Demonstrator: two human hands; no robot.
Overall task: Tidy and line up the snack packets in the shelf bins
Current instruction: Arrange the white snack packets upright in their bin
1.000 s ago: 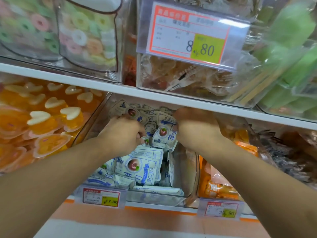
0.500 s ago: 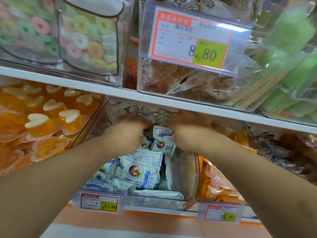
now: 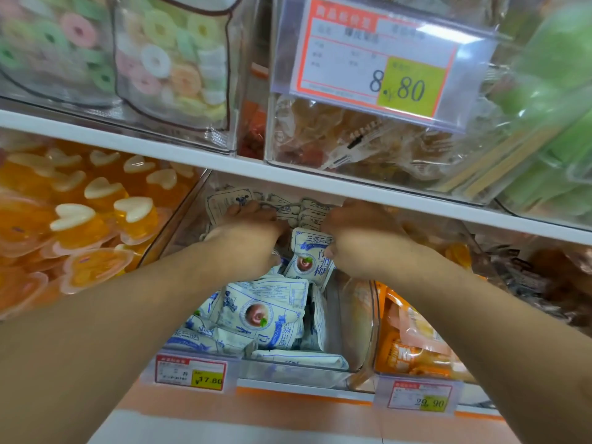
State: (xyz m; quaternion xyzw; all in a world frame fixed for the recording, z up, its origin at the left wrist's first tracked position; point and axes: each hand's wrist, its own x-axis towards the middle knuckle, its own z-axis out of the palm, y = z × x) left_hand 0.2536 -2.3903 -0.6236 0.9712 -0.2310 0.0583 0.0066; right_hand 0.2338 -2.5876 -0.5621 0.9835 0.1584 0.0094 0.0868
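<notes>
In the clear middle bin (image 3: 358,318) under the white shelf (image 3: 320,184), both hands reach to the back among white-and-blue packets (image 3: 259,315). The left hand (image 3: 246,243) curls its fingers over the upright packets at the rear. The right hand (image 3: 358,243) holds the edge of one standing packet (image 3: 309,256) that shows a plum picture. More packets lie loose and tilted toward the bin's front. Left of it sits a bin of orange jelly cups (image 3: 80,219); right, orange bags (image 3: 413,344). Price tags (image 3: 190,373) hang along the front edge.
</notes>
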